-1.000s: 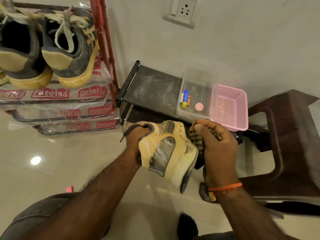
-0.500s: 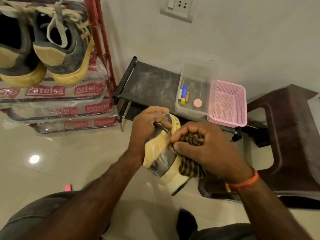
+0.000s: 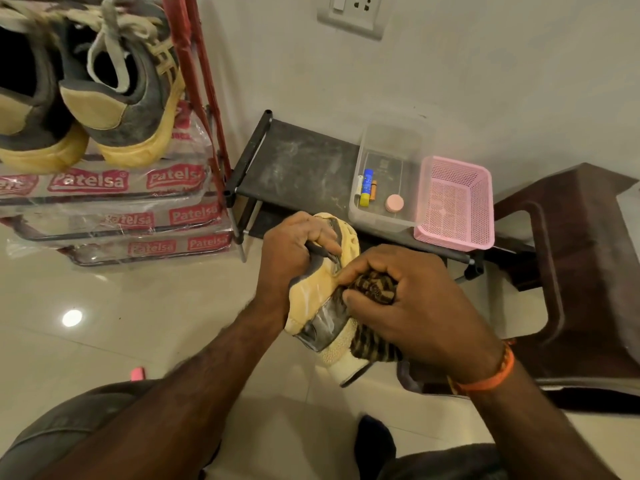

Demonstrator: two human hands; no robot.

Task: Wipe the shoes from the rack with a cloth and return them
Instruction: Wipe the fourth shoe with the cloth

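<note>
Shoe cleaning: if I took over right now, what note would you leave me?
Left hand grips the yellow shoe, held up off the floor.
Right hand holds the striped cloth bunched against the shoe's side.
Two grey-and-yellow shoes sit on the red rack.
Done: this shoe is off the rack and being wiped.
Left: finish wiping and put it back on the rack. Whether the rack pair has been wiped, I cannot tell.

Bare forearms, an orange band (image 3: 491, 375) on the right wrist, grey trousers (image 3: 69, 431).
</note>
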